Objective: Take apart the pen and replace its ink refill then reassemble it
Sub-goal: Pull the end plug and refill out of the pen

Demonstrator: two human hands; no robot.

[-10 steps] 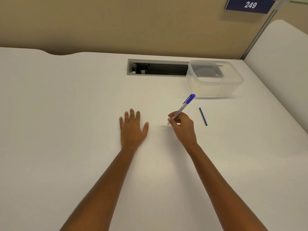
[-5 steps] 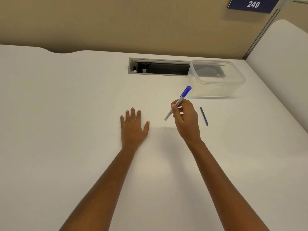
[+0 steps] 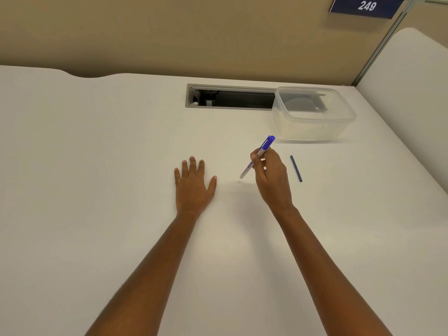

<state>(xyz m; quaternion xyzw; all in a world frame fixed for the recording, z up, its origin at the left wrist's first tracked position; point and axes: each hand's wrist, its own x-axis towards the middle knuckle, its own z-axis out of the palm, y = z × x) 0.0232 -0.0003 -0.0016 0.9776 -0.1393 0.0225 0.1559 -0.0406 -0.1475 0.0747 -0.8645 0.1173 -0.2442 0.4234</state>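
Note:
My right hand pinches a pen with a white barrel and a blue cap, holding it above the white table. The pen slants, cap up toward the far right, tip down to the left. A thin dark blue ink refill lies on the table just right of that hand, apart from it. My left hand rests flat on the table with straight, spread fingers, a short way left of the pen's tip, holding nothing.
A clear plastic container with a lid stands at the back right. Beside it a grey-framed cable slot is cut into the table. A beige partition runs along the far edge, and a white panel rises at the right.
My right hand has lifted the pen off the table and raised it slightly. My left hand and the refill have stayed where they were.

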